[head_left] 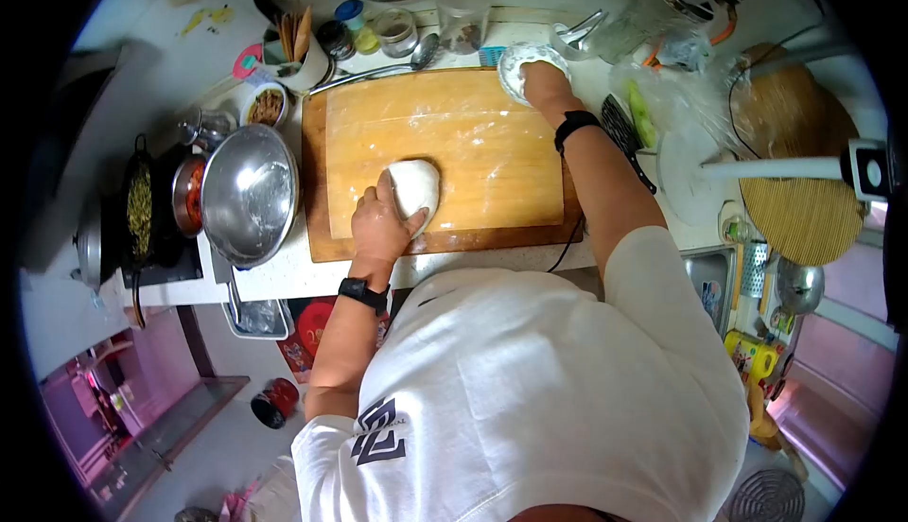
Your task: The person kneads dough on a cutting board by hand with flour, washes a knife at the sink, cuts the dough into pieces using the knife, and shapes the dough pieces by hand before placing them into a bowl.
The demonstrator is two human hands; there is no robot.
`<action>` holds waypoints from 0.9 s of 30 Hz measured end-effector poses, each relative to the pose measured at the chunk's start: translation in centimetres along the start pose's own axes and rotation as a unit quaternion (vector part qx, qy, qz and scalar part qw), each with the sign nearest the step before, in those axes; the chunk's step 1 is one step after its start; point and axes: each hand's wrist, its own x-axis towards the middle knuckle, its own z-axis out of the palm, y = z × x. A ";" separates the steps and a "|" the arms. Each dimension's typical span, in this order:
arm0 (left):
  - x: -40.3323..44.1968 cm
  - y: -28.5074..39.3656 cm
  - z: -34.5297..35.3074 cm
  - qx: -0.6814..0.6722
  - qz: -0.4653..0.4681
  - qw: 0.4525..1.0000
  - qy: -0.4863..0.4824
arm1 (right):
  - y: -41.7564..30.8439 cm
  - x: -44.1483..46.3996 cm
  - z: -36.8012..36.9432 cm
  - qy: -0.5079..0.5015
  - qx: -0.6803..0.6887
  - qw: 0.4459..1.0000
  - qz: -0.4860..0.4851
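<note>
A smooth white lump of dough (414, 191) rests on the left part of a floured wooden board (482, 163). My left hand (380, 224) lies against its left and lower side, fingers and thumb spread around the edge. At the board's top right corner stands a small patterned bowl (514, 70) with white powder, likely flour. My right hand (544, 85) reaches into this bowl with its fingers bent down; the fingertips and anything between them are hidden.
Left of the board are a large metal bowl (250, 196), a knife (227, 290) and a pan (140, 210). Jars (395, 32) and a ladle (426, 49) line the back. A dark knife (624, 134) and a plastic bag (681, 111) lie to the right.
</note>
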 end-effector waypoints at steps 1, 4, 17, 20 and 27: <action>0.0 -0.3 0.1 0.006 0.041 0.999 0.030 | -0.5 -0.1 -0.5 -0.004 -0.002 1.000 -0.008; -0.1 -0.6 0.1 0.000 0.086 0.996 0.026 | -2.1 -1.6 -1.0 0.140 0.203 0.967 -0.062; -0.2 -0.1 0.5 -0.012 0.202 0.979 -0.002 | -13.6 -10.1 -4.7 0.052 0.368 0.928 -0.021; -0.2 -0.4 0.3 -0.015 0.210 0.978 -0.005 | -11.4 -10.9 -0.6 0.070 0.251 0.939 -0.224; 1.1 -0.8 -0.8 -0.026 0.250 0.968 -0.029 | -12.2 -13.7 -2.3 0.064 0.286 0.955 0.036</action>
